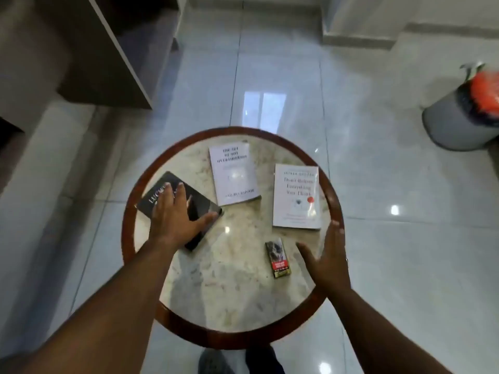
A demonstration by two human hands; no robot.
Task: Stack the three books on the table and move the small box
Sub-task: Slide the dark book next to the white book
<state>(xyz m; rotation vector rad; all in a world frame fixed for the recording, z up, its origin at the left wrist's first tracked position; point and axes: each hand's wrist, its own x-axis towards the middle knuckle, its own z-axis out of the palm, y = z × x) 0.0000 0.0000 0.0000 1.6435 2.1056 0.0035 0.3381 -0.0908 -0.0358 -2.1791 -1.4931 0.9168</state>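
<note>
Three books lie apart on a round marble table with a wooden rim. A black book is at the left, and my left hand rests flat on it with fingers spread, thumb at its right edge. A white book lies at the back middle. Another white book lies at the right. A small dark box with a red label sits near the front right. My right hand hovers open just right of the box, over the rim, touching nothing.
Glossy tiled floor surrounds the table. A grey bin with an orange top stands at the far right. Dark furniture stands at the back left. My feet show below the table's near edge.
</note>
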